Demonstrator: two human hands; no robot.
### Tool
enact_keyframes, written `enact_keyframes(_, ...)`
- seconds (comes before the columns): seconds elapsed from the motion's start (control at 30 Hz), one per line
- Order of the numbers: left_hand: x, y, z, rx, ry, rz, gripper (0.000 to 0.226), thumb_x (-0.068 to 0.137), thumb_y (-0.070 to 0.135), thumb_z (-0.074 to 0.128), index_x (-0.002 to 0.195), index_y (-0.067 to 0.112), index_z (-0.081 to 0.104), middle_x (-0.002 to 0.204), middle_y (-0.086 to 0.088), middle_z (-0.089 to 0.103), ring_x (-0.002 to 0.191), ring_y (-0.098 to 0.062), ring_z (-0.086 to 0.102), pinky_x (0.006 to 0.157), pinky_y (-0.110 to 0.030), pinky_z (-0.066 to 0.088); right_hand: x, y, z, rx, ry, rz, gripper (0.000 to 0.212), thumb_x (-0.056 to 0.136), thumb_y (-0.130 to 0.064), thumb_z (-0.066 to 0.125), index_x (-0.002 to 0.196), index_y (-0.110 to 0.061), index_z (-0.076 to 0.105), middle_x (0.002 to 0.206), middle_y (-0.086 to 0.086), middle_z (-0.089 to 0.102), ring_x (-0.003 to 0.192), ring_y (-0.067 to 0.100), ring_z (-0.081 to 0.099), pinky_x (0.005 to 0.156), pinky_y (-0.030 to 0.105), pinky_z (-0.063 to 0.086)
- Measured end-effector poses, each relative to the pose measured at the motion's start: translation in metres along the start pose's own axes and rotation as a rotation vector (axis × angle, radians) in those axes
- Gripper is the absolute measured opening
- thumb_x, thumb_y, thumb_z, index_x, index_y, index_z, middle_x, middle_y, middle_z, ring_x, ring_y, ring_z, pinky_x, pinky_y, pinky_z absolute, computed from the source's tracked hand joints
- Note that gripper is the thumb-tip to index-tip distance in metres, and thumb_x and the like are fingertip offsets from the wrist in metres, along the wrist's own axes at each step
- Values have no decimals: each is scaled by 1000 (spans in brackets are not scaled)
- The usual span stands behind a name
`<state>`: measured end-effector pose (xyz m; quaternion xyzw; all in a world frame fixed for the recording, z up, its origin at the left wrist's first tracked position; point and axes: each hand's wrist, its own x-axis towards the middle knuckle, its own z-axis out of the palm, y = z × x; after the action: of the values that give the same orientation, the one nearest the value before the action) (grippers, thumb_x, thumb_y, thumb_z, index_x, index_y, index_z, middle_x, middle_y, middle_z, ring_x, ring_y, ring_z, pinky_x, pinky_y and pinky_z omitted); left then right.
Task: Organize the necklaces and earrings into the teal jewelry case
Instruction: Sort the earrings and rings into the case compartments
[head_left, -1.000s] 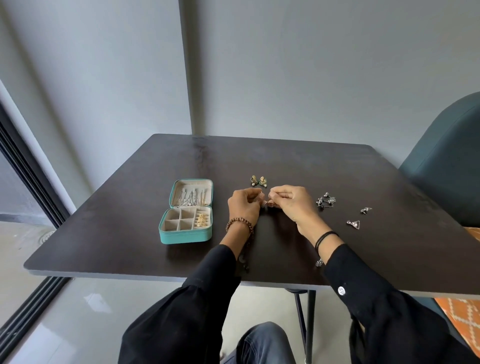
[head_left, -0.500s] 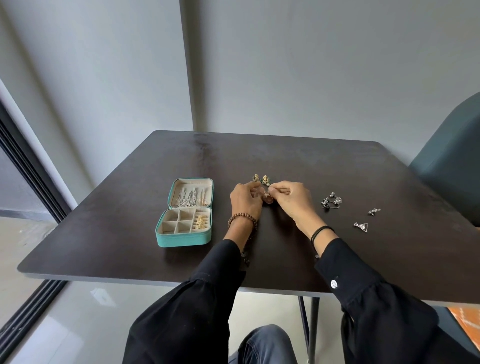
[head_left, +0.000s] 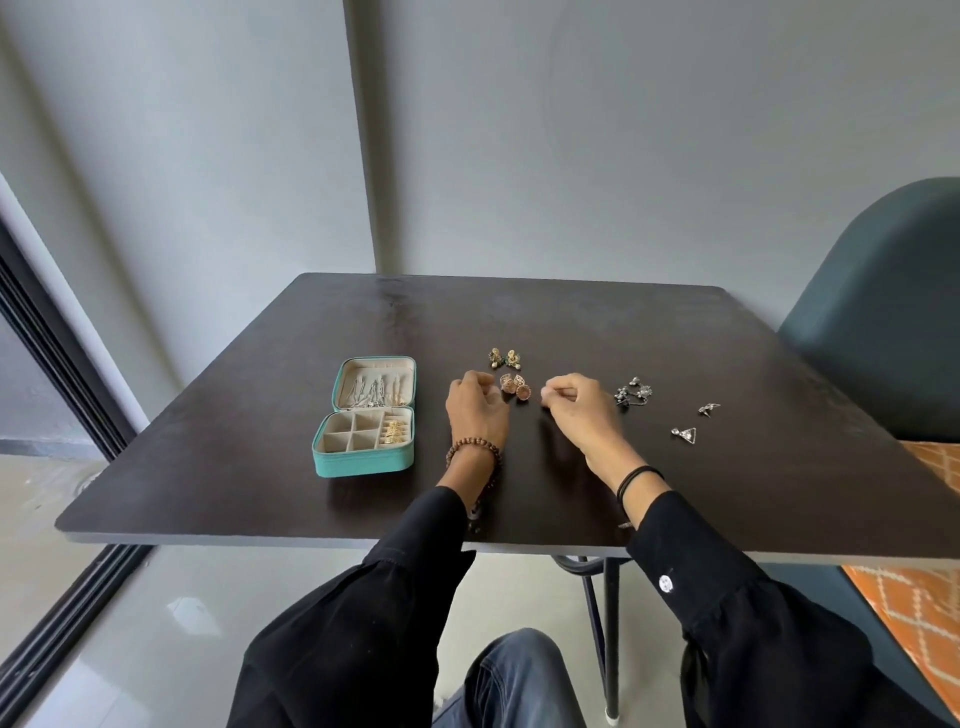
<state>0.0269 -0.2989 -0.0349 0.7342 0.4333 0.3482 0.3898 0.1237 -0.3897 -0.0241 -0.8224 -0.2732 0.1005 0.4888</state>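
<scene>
Between left hand (head_left: 475, 410) and right hand (head_left: 582, 410), I read an earring pair (head_left: 514, 387) on the worktop (head_left: 571, 332). Fingers (head_left: 561, 384) curled (whether they hold anything, I cannot tell). Teal jewelry case (head_left: 363, 460) open, left.

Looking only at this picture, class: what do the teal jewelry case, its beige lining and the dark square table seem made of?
Teal jewelry case: likely faux leather, matte; smooth, even shell. Beige lining: seems velvety fabric; no shine. Dark square table: probably wood or veneer, satin; faint streaks, soft glare.
</scene>
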Motion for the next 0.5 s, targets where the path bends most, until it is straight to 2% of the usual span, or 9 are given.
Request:
enact_keyframes(0.1, -14, 4, 5, -1, -29, 60, 19, 98, 10, 53, 113, 6, 64, 117, -11, 58, 97, -17, 58, 81, -10, 35, -7, 5, -14, -15, 25, -15, 17, 92, -22, 66, 107, -16, 74, 103, -1, 74, 99, 16, 68, 80, 23, 45)
enact_keyframes(0.2, -24, 10, 16, -16, -76, 121, 16, 96, 9, 56, 107, 8, 67, 109, -8, 61, 83, -8, 53, 71, 1, 37, -12, 13, -33, -42, 98, -99, 12, 91, -13, 69, 101, -9, 75, 96, 3, 76, 88, 16, 70, 78, 18, 47)
enact_keyframes(0.3, -33, 20, 30, -31, -161, 164, 13, 94, 9, 60, 104, 9, 68, 103, -4, 65, 86, -8, 57, 65, 3, 39, -13, 27, -55, -125, 161, -167, 10, 87, -6, 72, 97, -6, 75, 91, 5, 75, 79, 15, 68, 66, 0, 41)
enact_keyframes(0.37, -39, 27, 41, -23, -228, 198, 14, 92, 9, 62, 104, 10, 69, 105, -3, 67, 88, -8, 60, 68, 1, 40, -11, 37, -69, -178, 191, -200, 14, 83, -1, 74, 96, -6, 74, 92, 7, 75, 77, 15, 66, 67, -2, 41)
enact_keyframes(0.43, -44, 32, 51, 0, -277, 241, 15, 90, 8, 63, 105, 10, 69, 108, -5, 66, 87, -8, 60, 71, -1, 41, -10, 48, -82, -215, 224, -214, 22, 78, 0, 77, 97, -8, 73, 96, 8, 72, 81, 18, 65, 77, 10, 48)
enact_keyframes(0.5, -45, 37, 60, 21, -305, 280, 17, 89, 6, 64, 105, 9, 68, 109, -6, 64, 86, -8, 58, 69, 1, 40, -11, 58, -94, -276, 252, -210, 29, 75, -7, 82, 101, -13, 71, 102, 5, 67, 95, 24, 62, 89, 29, 49)
